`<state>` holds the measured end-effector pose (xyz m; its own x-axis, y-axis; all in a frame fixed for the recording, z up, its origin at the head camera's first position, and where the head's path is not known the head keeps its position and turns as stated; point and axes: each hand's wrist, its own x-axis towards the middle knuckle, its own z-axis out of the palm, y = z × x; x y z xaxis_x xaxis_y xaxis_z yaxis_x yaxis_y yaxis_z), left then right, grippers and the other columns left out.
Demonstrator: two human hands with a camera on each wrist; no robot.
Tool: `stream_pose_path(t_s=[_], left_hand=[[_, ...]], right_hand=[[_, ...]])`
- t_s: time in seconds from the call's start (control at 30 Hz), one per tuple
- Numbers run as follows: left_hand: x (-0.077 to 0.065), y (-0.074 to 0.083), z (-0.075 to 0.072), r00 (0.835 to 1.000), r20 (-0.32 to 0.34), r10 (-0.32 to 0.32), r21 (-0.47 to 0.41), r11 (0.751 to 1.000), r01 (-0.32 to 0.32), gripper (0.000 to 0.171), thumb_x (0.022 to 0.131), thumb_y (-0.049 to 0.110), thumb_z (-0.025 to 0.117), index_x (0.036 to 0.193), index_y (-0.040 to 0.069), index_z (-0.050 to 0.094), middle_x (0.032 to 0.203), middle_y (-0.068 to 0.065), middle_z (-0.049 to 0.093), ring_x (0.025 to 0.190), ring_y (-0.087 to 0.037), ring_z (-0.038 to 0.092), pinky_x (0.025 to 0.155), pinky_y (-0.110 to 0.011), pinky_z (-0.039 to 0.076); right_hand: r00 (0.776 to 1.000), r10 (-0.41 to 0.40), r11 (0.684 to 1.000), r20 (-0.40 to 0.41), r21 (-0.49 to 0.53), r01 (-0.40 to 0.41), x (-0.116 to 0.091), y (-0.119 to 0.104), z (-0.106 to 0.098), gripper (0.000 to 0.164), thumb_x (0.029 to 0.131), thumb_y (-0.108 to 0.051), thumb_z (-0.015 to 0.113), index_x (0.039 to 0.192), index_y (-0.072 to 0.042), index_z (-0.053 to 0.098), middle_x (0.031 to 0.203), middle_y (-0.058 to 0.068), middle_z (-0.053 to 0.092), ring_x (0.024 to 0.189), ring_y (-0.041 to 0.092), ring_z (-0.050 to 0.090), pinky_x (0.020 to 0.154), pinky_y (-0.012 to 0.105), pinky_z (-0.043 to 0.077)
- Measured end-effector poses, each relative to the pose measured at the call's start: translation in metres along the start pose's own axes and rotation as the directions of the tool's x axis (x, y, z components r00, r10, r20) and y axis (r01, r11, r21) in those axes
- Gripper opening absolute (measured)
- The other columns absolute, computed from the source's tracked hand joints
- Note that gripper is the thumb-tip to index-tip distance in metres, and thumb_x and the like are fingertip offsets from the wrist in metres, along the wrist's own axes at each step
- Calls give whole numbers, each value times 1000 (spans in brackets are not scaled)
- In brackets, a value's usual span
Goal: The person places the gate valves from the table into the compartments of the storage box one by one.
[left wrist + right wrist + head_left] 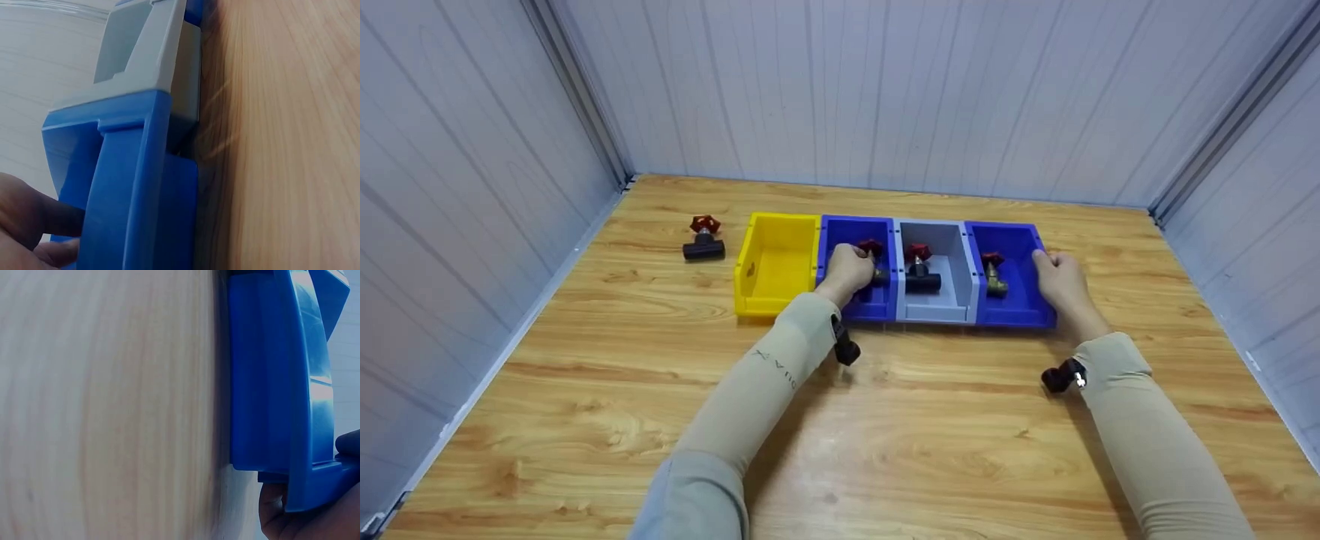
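Note:
My left hand [846, 271] reaches into the left blue bin [856, 222] and holds a valve with a red knob [871, 246]; the fingers' contact is partly hidden. In the left wrist view, fingertips [62, 218] show behind the front wall of that bin. At the far end of the row my right hand [1065, 289] grips the side wall of the right blue bin [1026, 281], thumb inside and fingers outside. A brass valve [996, 285] with a red knob lies in this bin. The grey bin [958, 289] between them holds a black valve [922, 282].
A yellow bin [780, 262] forms the left end of the joined row. Left of it, another black valve [704, 248] with a red knob stands on the wooden table [885, 435]. Pale panel walls [840, 97] enclose the table at the back and sides.

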<state>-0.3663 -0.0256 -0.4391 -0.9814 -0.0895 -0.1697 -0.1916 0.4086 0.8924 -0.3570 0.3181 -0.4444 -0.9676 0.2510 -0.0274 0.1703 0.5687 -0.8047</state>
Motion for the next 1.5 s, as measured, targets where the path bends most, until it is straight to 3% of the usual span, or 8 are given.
stream_pose_path(t_s=[0.07, 0.23, 0.33, 0.43, 0.77, 0.9, 1.13, 1.5], left_hand=[[-2, 0, -1, 1000, -3, 15, 23, 1000, -15, 34, 111, 14, 57, 78, 5, 60, 79, -3, 50, 75, -17, 47, 67, -28, 38], [0, 0, -2, 999, 22, 47, 136, 989, -50, 44, 111, 14, 55, 67, 10, 53, 61, 1, 43, 54, -14, 43, 52, -27, 36], [-2, -1, -3, 997, 18, 73, 183, 980, -75, 38, 109, 13, 57, 72, 9, 60, 63, 0, 53, 49, -12, 48, 51, -26, 41], [-7, -1, -4, 996, 4, 89, 185, 979, -89, 24, 107, 10, 59, 85, 7, 69, 81, -3, 66, 63, -14, 57, 62, -25, 48], [-13, -2, -5, 992, 12, 127, 137, 982, -128, 16, 101, 0, 56, 94, 3, 70, 94, -6, 67, 92, -21, 61, 78, -29, 49], [-16, 1, -6, 990, 10, 142, 134, 981, -142, 27, 105, 2, 56, 123, -5, 75, 123, -15, 76, 111, -23, 68, 98, -34, 56], [-23, 10, -12, 983, 52, 175, 104, 978, -180, 49, 103, 2, 62, 152, -3, 59, 151, -19, 65, 130, -26, 64, 113, -38, 53], [-27, 24, -24, 980, 96, 173, 70, 981, -180, 64, 101, 12, 72, 160, 1, 50, 159, -19, 58, 146, -29, 57, 123, -43, 46]], right_hand=[[1000, -3, 1000, -3, -2, 3, 0, -1, 0, 39, 115, -39, 44, 86, -13, 46, 84, -1, 45, 83, 17, 47, 68, 28, 42], [1000, 14, 1000, 1, 0, -14, 0, -2, 0, 38, 115, -40, 43, 87, -13, 47, 86, 0, 46, 86, 18, 47, 70, 28, 42], [1000, 27, 1000, 7, 7, -28, 0, -2, 0, 39, 114, -41, 43, 87, -13, 47, 87, 1, 46, 87, 18, 48, 70, 28, 43], [1000, 26, 1000, 3, 12, -26, 0, -1, 0, 41, 114, -41, 44, 83, -13, 46, 83, -1, 45, 84, 17, 47, 68, 28, 42], [1000, 3, 1000, -9, 22, -3, 1, -2, 0, 39, 115, -36, 46, 84, -12, 46, 82, -1, 45, 83, 17, 46, 68, 28, 41], [1000, 24, 999, 8, 29, -24, 0, -2, 0, 38, 115, -38, 44, 87, -12, 45, 85, 0, 44, 84, 17, 46, 69, 28, 41], [1000, 5, 1000, 1, 9, -5, 1, -2, -1, 40, 114, -37, 45, 83, -13, 44, 81, -1, 43, 81, 17, 45, 68, 29, 40], [1000, 20, 1000, 20, 15, -20, 0, -1, 0, 39, 115, -40, 43, 87, -13, 44, 84, 0, 44, 84, 17, 46, 69, 28, 42]])
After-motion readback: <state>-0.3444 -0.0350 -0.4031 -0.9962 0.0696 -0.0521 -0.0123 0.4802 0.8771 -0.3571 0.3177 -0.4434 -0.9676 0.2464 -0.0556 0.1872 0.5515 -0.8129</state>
